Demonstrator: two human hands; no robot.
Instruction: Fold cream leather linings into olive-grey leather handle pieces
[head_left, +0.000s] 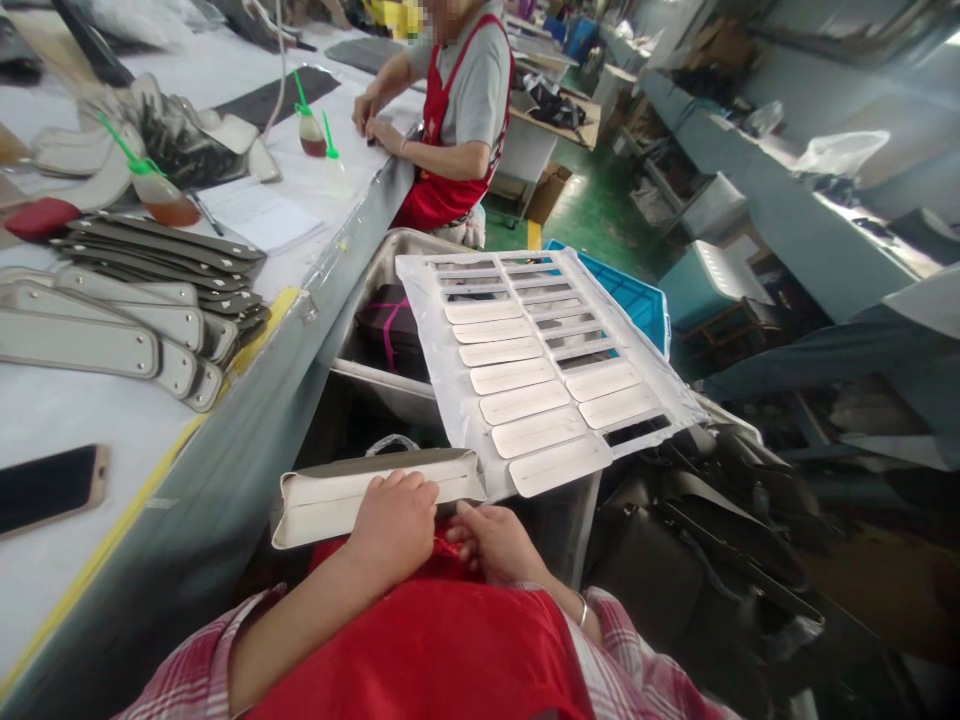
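While under left hand (396,522), plain panel (322,506)

Inside a workshop, a co-worker (472,110) in a red apron (444,192) works at a long worktop (105,430) bearing nozzle bottles (163,198) and stacked matching parts (82,342), near a sheet (433,335) of cut-out strips (551,466) and a blue crate (637,300).

Going straight ahead, low passage is kinda blocked by the die-cut sheet (439,350), though it can be cleared from above. Left is walled off by the worktable (139,432); low right's crowded by dark bags (652,570).
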